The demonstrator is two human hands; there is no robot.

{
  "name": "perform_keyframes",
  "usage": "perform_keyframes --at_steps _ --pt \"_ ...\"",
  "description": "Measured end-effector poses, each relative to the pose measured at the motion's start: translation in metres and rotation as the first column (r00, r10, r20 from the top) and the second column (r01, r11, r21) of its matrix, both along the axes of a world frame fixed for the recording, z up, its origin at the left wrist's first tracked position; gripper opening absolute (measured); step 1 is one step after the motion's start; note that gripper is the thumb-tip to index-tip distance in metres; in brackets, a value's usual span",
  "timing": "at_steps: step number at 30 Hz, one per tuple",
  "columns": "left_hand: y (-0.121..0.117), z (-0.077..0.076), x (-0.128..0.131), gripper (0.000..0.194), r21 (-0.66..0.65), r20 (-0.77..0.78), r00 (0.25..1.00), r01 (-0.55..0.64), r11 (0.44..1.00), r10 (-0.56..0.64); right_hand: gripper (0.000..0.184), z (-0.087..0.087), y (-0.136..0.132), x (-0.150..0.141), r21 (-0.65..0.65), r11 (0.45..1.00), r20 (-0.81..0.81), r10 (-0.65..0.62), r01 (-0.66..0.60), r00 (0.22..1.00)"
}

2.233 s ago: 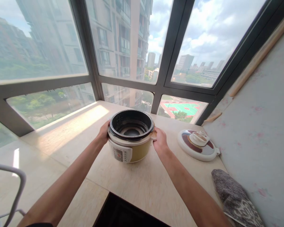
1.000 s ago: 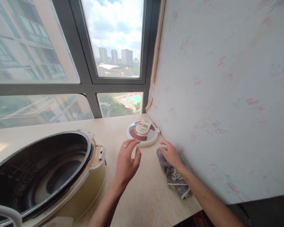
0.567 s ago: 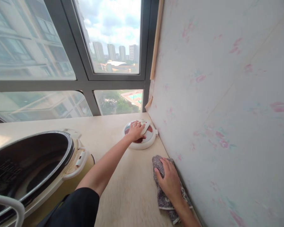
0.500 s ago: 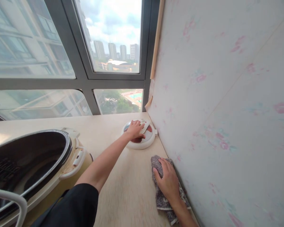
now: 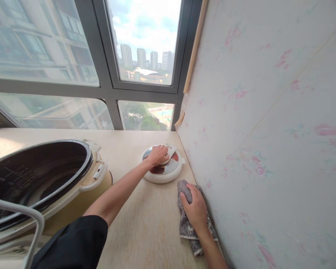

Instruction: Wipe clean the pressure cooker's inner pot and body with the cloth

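Head view: left hand, one, fingers closed around the knob of a round cooker lid; white rim, reflective top with brown-red panels, small tab at the right edge. Lid placed low at the countertop, top side up; full contact with the surface cannot be told. Right hand, one, palm down, fingers slightly bent, to the right of the lid and nearer the wearer; whether it grips or merely rests cannot be told. Beneath that hand, a grey-brown patterned towel, folded, pale edging, just beside the lid and apart from it. Black sleeve, on the left arm, nearer the wearer than the lid. Electric cooker, yellowish body with cream rim and side handle, left of the lid and well apart; uncovered, dark inner pot with level markings. White tubular bar, far left of the lid, in front of the cooker. Floral-papered wall, right of the lid. Grey-framed window, behind the lid, high-rise blocks outside.
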State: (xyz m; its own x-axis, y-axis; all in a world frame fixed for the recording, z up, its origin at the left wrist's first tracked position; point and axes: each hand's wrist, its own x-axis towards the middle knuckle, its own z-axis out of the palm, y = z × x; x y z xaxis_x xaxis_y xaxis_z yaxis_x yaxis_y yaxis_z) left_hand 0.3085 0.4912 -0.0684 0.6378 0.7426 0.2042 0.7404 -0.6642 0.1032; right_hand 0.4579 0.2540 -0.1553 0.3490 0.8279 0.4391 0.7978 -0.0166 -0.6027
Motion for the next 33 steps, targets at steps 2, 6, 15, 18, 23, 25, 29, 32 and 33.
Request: perform_keyframes --at_steps 2,6,15,18,23,25,29,32,33 --pt "-0.013 0.003 -0.009 0.028 -0.001 0.052 0.998 -0.047 0.999 0.047 0.043 0.000 0.000 0.001 0.001 1.000 -0.038 -0.002 0.002 0.999" --pt "-0.045 0.024 -0.025 0.027 0.004 0.157 0.977 -0.148 0.989 0.146 0.050 0.001 -0.001 0.003 -0.004 1.000 -0.133 0.004 -0.004 0.991" --pt "-0.143 0.133 -0.065 0.020 -0.021 0.420 0.896 -0.151 0.988 0.146 0.066 0.015 -0.002 0.021 -0.082 0.994 -0.436 0.028 -0.070 0.899" --pt "-0.172 0.176 -0.086 0.023 -0.017 0.519 0.847 -0.125 0.992 0.116 0.065 0.019 -0.005 0.027 -0.128 0.989 -0.439 0.014 -0.078 0.898" --pt "-0.200 0.243 -0.127 0.028 0.044 0.631 0.773 -0.124 0.991 0.069 0.062 0.028 -0.004 0.022 -0.205 0.966 -0.348 0.082 -0.161 0.934" --pt "-0.201 0.262 -0.149 0.028 0.074 0.636 0.767 -0.169 0.983 0.084 0.064 0.035 -0.001 0.018 -0.239 0.953 -0.317 0.102 -0.184 0.943" --pt "-0.194 0.281 -0.205 0.028 0.162 0.612 0.778 -0.301 0.940 0.144 0.065 0.049 0.008 0.014 -0.268 0.942 -0.276 0.125 -0.201 0.953" --pt "-0.187 0.282 -0.251 0.025 0.285 0.530 0.826 -0.385 0.878 0.191 0.061 0.056 0.017 0.011 -0.240 0.948 -0.278 0.140 -0.210 0.950" --pt "-0.185 0.280 -0.267 0.025 0.326 0.498 0.843 -0.401 0.856 0.205 0.060 0.057 0.021 0.008 -0.226 0.950 -0.289 0.144 -0.214 0.946"
